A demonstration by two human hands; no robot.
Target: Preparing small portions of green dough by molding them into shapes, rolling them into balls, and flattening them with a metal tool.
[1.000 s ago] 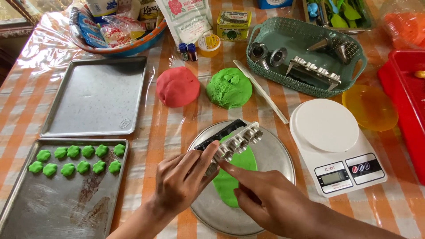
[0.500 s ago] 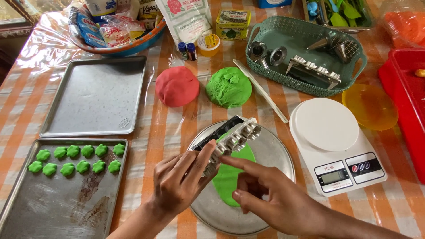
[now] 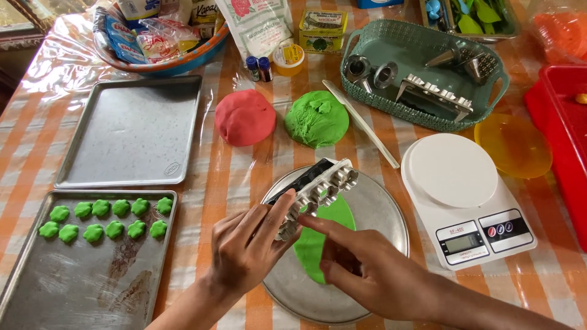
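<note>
Left hand (image 3: pixel 247 247) is closed around the near end of a multi-cavity cookie cutter strip (image 3: pixel 318 189), holding it tilted above the round metal tray (image 3: pixel 379 208), cutter openings facing near-right. Right hand (image 3: pixel 367 269) is loose and holds nothing; its index finger reaches up to the cutter cavities at the near end, apparently pushing out a cut piece. I can't tell whether dough is actually in the cavity.

Flattened green dough sheet (image 3: pixel 318 238) lies on the round tray, directly under both hands and partly hidden by the right one.

Doing this step well, as I judge it:
- Keep the strip steady in the left hand; grip the frame, not the cavities.
- Push each piece through the centre so the shape doesn't deform.
- Release low over a tray, so nothing drops far.

Around it: baking tray (image 3: pixel 92 287) near left with two rows of small green dough pieces (image 3: pixel 104 220). Second baking tray (image 3: pixel 131 131) beyond it. Red dough ball (image 3: pixel 244 117) and green dough ball (image 3: pixel 317 119) sit side by side, far of the round tray. Kitchen scale (image 3: pixel 465 195) to the right. Green basket (image 3: pixel 428 116) with metal moulds far right.
</note>
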